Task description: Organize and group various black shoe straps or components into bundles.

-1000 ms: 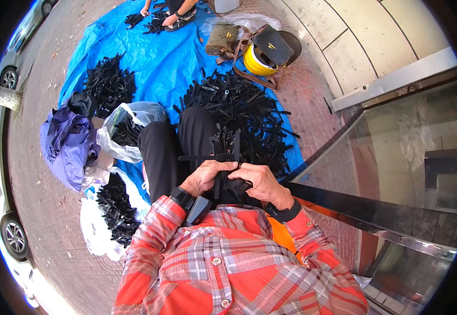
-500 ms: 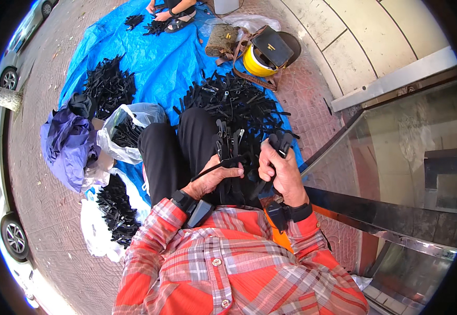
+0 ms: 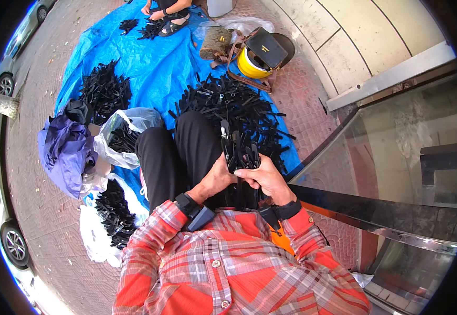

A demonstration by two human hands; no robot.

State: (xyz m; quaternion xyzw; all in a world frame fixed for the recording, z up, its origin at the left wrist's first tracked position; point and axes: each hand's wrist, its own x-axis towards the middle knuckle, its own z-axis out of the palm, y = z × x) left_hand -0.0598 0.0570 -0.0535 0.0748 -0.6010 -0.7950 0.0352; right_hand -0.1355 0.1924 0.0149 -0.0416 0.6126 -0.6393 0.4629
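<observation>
My left hand (image 3: 218, 176) is closed round the lower part of a bundle of black straps (image 3: 240, 150), some with metal or plastic buckles at their tips. My right hand (image 3: 268, 179) grips the same bundle from the other side, its thumb pressed across the front near my left fingers. The bundle stands upright between both hands, in front of my right knee. Part of my fingers is hidden behind the straps. Just beyond lies a large loose pile of similar black straps (image 3: 239, 105) on a blue tarp (image 3: 149, 58).
Left of my knees are a clear plastic bag (image 3: 152, 116) of straps, purple cloth (image 3: 66, 152) and another strap pile (image 3: 105, 90). A yellow bucket (image 3: 250, 64) with a black bag (image 3: 268, 47) stands beyond. A glass case (image 3: 391, 136) flanks my right. Another person's hands (image 3: 156, 14) work far off.
My right hand has moved left to meet my left hand, bringing its black straps against the bundle. The strap lying across my left hand is no longer seen there.
</observation>
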